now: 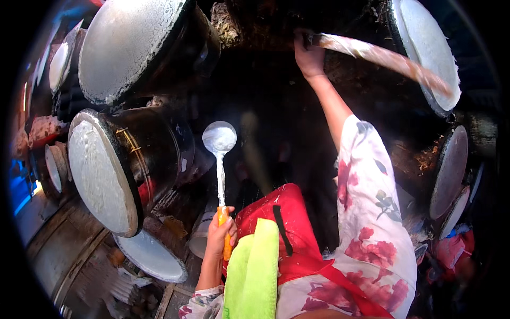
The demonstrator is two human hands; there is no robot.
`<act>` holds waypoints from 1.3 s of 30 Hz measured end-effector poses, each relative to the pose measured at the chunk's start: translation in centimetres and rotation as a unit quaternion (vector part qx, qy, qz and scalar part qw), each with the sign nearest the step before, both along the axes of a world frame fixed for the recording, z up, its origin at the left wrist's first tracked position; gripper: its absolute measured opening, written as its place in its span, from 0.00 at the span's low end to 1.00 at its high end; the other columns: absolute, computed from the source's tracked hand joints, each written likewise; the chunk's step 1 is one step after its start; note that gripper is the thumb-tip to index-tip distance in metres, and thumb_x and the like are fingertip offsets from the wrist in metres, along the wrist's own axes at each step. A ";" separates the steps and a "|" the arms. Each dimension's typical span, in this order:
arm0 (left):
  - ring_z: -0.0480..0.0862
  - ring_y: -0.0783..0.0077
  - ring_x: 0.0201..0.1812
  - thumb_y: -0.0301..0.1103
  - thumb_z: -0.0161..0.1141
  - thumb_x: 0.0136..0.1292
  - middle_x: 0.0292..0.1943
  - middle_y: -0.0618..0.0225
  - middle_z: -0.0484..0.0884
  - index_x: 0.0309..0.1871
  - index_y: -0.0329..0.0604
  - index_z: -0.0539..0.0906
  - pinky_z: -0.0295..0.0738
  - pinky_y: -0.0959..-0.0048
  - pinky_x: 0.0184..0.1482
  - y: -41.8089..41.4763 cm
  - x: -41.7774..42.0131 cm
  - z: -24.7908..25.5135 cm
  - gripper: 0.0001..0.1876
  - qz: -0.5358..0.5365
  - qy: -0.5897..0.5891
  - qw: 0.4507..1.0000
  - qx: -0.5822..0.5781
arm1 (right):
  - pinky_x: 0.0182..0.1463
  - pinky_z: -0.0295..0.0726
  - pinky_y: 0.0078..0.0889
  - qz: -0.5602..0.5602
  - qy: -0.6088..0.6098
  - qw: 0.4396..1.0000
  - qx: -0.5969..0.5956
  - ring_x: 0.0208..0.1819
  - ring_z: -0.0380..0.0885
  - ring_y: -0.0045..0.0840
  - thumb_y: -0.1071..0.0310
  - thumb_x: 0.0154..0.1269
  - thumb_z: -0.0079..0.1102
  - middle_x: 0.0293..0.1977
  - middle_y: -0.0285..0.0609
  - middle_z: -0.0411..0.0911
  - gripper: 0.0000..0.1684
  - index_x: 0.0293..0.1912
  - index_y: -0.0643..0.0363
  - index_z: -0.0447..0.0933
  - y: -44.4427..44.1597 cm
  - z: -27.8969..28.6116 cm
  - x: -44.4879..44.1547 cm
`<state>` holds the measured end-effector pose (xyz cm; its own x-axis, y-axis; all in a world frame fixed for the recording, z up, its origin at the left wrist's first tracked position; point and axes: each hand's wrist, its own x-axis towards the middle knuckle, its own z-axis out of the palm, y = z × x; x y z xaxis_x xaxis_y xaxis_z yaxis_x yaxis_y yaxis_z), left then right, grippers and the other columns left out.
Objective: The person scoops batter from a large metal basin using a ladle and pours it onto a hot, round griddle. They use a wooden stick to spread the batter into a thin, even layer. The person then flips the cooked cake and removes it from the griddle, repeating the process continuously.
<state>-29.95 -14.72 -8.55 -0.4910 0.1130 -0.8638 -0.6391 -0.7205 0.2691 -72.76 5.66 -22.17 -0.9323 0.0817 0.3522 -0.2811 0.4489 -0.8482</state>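
Note:
My left hand (219,235) grips the orange handle of a metal ladle (220,137), which is coated in white batter, its bowl pointing away from me. Stretched far forward, my right hand (310,58) is closed around the dark end of a long stick (370,56) wrapped in pale cloth or film. The stick's blurred far end lies over a round white cooking surface (432,52) at the upper right. I cannot tell whether it touches. On the left, a dark drum-like pot (147,139) bears a round top with a thick white layer (95,175).
A larger round whitish top (127,44) stands at the upper left. Another pale disc (151,255) lies low on the left, near a white bucket (199,239). More round tops (450,171) stand at the right. A green towel (255,267) hangs over my red apron (291,239).

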 end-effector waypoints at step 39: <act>0.68 0.81 0.17 0.30 0.54 0.65 0.21 0.70 0.68 0.57 0.40 0.68 0.64 0.84 0.21 0.9 6.8 3.9 0.18 0.061 0.024 0.997 -0.045 | 0.32 0.74 0.33 0.110 -0.233 0.964 -0.062 0.25 0.78 0.28 0.56 0.66 0.51 0.24 0.43 0.78 0.17 0.37 0.60 0.78 -15.1 -3.3 6.9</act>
<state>-23.20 -13.85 -4.64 -0.5368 -0.0269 -0.8433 -0.5331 -0.7639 0.3637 -65.84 -9.42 -25.45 -0.9865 -0.1214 -0.1097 0.0676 0.3083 -0.9489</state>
